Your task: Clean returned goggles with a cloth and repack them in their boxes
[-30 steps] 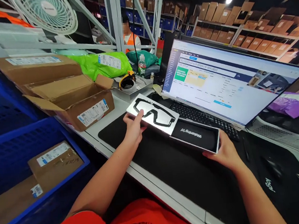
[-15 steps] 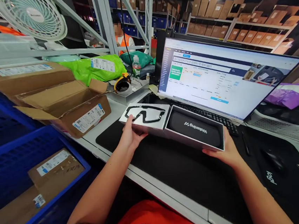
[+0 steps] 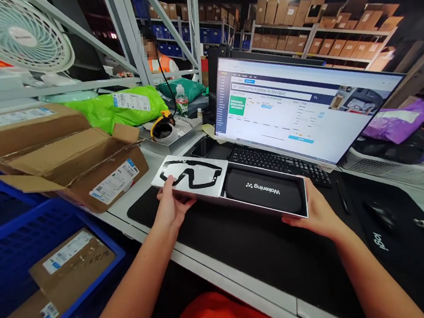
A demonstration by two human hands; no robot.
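Note:
My left hand [image 3: 171,205] is closed on a white box cover [image 3: 157,178] printed with black-framed sports glasses, thumb on top and fingers beneath. The open box tray [image 3: 264,209] sits against the cover's right end, and my right hand [image 3: 316,209] grips its far right side. Inside the tray lies a black glasses case [image 3: 263,189] with "Wakening" lettering that appears upside down. Both box parts are held above the black desk mat [image 3: 251,255], in front of the keyboard [image 3: 272,160].
A monitor [image 3: 268,118] stands behind the keyboard. On the left are an opened cardboard box [image 3: 86,173], a green parcel [image 3: 98,112] and a blue crate [image 3: 105,261] with cartons. A mouse [image 3: 382,215] and pen [image 3: 342,196] lie right. Behind the frame is a person [image 3: 163,63] in an orange vest.
The cover and tray have come into a straighter line, lower toward the mat, and the case's lettering shows more fully. The camera view has shifted slightly right. Both hands keep their hold.

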